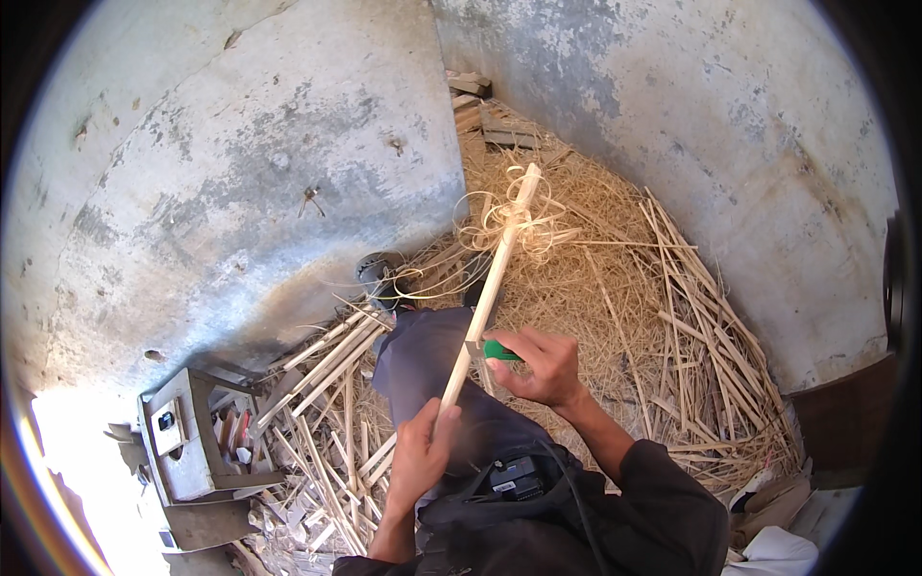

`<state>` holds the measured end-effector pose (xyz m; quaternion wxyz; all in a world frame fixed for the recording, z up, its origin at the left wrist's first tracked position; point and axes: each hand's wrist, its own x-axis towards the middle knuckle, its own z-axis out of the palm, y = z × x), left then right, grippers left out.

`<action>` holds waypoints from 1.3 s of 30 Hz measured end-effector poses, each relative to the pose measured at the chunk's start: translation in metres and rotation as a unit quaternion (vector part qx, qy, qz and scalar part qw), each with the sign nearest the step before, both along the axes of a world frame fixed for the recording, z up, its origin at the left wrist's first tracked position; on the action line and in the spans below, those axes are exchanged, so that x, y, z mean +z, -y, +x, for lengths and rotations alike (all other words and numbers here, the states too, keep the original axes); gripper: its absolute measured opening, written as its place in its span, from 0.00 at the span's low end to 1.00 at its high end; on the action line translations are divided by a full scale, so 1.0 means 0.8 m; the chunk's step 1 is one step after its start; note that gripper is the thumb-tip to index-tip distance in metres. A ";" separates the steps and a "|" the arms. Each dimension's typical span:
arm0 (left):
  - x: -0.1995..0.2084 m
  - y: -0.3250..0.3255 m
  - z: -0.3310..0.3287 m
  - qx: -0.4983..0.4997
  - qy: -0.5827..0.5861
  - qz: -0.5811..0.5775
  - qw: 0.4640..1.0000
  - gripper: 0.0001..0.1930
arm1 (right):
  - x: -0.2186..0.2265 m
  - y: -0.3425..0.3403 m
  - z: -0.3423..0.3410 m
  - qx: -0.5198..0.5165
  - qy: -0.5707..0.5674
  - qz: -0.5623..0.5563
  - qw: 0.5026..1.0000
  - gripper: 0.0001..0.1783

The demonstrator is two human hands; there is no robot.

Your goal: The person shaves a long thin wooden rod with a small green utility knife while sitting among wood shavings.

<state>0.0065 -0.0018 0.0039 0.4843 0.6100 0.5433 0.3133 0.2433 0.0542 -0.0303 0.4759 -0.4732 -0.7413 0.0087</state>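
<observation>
A long pale wooden stick (500,257) slants away from me over my dark-trousered leg (423,365). My left hand (421,453) is closed around its near end. In my right hand (543,365) is a knife with a green handle (500,350), the fingers wrapped round it. Its short blade (473,347) meets the stick around mid-length, at the right side. Thin curled shavings (523,223) cling in a cluster near the stick's far end. Much of the knife handle is hidden by my fingers.
Straw-like shavings (576,298) cover the floor ahead. Bundles of cut sticks lie along the right wall (706,336) and at my left (331,360). A worn wooden box (178,403) stands at the left. Patchy plaster walls (317,115) close in the far side.
</observation>
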 end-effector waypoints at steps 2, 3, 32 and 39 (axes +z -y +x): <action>-0.003 0.002 -0.001 0.001 -0.010 0.005 1.000 0.15 | -0.001 -0.001 0.002 -0.003 0.009 -0.001 1.000 0.16; -0.005 0.003 -0.002 0.001 -0.010 0.005 1.000 0.15 | -0.003 -0.003 0.002 -0.003 -0.001 0.000 1.000 0.16; -0.026 0.024 -0.014 0.005 -0.074 0.019 0.997 0.14 | -0.003 -0.020 0.011 -0.021 -0.063 -0.060 0.996 0.14; -0.029 0.027 -0.017 0.007 -0.074 -0.008 0.997 0.13 | -0.009 -0.026 0.013 -0.033 -0.059 -0.040 0.997 0.15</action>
